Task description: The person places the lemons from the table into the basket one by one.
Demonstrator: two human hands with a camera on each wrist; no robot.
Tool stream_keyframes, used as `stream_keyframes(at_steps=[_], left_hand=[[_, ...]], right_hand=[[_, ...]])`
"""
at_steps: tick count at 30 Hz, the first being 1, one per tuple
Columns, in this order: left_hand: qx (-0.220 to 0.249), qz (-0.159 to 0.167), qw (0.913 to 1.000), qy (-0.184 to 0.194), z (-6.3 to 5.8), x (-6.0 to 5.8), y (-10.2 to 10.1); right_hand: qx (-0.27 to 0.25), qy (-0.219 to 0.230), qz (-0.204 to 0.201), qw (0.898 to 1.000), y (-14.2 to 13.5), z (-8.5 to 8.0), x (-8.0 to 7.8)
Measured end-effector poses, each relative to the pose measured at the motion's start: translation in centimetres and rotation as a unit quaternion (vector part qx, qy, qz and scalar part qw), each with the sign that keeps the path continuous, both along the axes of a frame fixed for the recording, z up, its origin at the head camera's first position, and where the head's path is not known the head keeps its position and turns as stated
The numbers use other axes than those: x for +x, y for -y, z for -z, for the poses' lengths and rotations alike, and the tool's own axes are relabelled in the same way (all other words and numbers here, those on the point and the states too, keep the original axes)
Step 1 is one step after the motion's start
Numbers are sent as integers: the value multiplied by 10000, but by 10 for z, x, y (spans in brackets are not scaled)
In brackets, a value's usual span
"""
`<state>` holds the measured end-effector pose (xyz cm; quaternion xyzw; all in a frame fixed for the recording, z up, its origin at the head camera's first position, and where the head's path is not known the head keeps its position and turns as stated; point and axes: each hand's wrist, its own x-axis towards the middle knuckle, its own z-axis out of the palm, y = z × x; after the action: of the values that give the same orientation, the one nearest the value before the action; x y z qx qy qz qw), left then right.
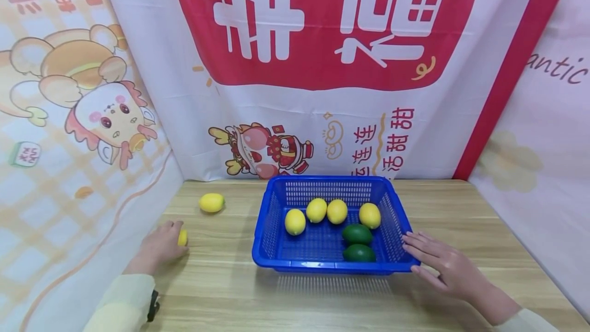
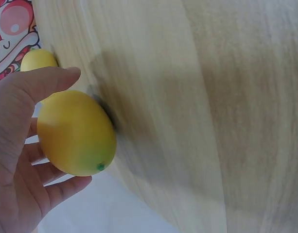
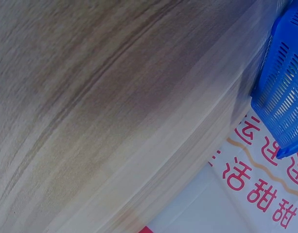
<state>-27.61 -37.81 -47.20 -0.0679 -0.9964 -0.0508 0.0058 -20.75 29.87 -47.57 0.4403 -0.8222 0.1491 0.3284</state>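
Head view: the left hand (image 1: 159, 245) has its fingers curled around a yellow, oval lemon (image 1: 183, 238) at the left of the wood-grain worktop (image 1: 221, 281). The right hand (image 1: 447, 269) rests extended, unclenched fingers on the right rim of a blue, rectangular, perforated plastic basket (image 1: 338, 265) holding four yellow lemons (image 1: 295, 222) and two dark-green, oval fruits (image 1: 359, 253). Left wrist view: the grasped lemon sits between thumb and fingers. Right wrist view: the basket's slotted wall shows.

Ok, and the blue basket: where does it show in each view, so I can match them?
Head: the basket sits just right of centre, in the lower half.
Left wrist: not in it.
Right wrist: part of the basket shows at the upper right, cut off by the edge.
Shared landmark: the wooden table, seen in all three.
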Motion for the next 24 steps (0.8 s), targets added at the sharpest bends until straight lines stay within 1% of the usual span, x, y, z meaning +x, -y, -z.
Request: stream_keyframes(at_steps=[11,17,24], left_hand=[[-43,-44,10000,72,4,2,0],[-92,8,10000,27,5,3,0],[-180,89,9996,173,6,2,0]], right_hand=[[-13,13,-3,10000,0,-1,1],[-11,-21,-15,10000,1,-1,1],[14,13,12,10000,1,-1,1]])
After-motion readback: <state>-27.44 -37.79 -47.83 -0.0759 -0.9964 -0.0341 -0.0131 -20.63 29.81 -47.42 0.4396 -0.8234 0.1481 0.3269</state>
